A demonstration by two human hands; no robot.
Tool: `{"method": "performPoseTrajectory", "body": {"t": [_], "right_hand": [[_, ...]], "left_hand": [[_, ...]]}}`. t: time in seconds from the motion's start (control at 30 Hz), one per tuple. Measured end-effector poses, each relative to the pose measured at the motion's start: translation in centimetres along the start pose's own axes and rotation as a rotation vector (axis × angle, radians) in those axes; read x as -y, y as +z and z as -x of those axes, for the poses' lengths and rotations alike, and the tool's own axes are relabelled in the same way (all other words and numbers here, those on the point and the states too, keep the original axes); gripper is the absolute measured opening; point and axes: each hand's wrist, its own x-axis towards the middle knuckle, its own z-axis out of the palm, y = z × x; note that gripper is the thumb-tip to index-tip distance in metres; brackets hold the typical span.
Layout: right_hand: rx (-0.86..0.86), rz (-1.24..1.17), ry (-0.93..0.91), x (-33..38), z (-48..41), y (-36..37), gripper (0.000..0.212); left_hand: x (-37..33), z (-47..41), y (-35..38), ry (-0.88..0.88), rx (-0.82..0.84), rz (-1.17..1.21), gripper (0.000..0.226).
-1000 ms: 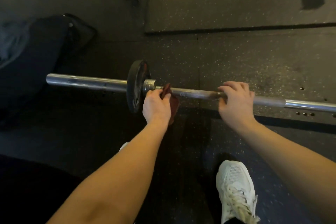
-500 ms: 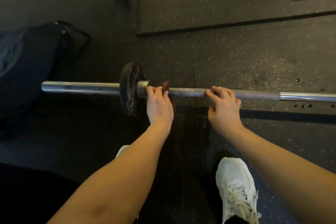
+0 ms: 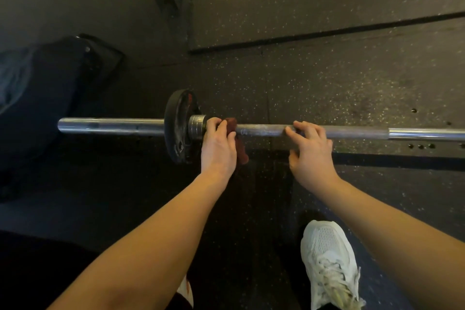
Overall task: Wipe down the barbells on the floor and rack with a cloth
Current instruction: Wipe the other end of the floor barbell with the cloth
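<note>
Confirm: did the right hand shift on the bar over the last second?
Yes. Against the weight plate, the right hand slid slightly toward it and drew back off the barbell; now only its fingertips touch.

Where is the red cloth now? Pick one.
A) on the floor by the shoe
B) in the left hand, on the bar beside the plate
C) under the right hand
B: the left hand grips the red cloth against the bar next to the plate; the right hand touches bare bar farther along.
</note>
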Motion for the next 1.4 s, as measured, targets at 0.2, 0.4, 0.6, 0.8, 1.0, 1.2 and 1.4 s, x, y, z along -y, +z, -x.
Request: {"method": "performPoseTrajectory", "body": {"t": [0.2,0.4,0.6,0.8,1.0,1.2,1.4], "right_hand": [[-0.047,-0.021,-0.002,0.1,0.1,0.4,0.053],[-0.063,0.002,-0.025,-0.3,0.1,0.7,0.055],[-0.066,-0.047,-0.001,-0.2,-0.1,0.7,0.053],[-0.073,-0.081,-0.025,-0.8,0.0,0.7,0.051],[-0.099,-0.071,-0.053,-1.1,-0.2,1.0,0.053],[-0.098,-0.087,-0.036,-1.0,-0.3,0.9,0.052],[-0.082,-0.101,-0.035,-1.0,-0.2,0.5,0.051]], "left_hand": [[-0.5,-0.7,0.2,-0.066,-0.069,0.148,0.029],[-3.2,0.5,2.3,0.014,0.013,0.21,0.025],[-1.5,-0.1,0.4,0.021,0.053,0.186,0.027],[1.4,0.5,-0.3,-0.069,-0.154,0.124,0.028],[-2.1,1.4,1.7,-0.016,-0.03,0.248,0.026],[-1.7,0.1,0.7,0.123,0.059,0.096,0.023],[-0.4,-0.4,-0.5,0.063,-0.021,0.037,0.023]]}}
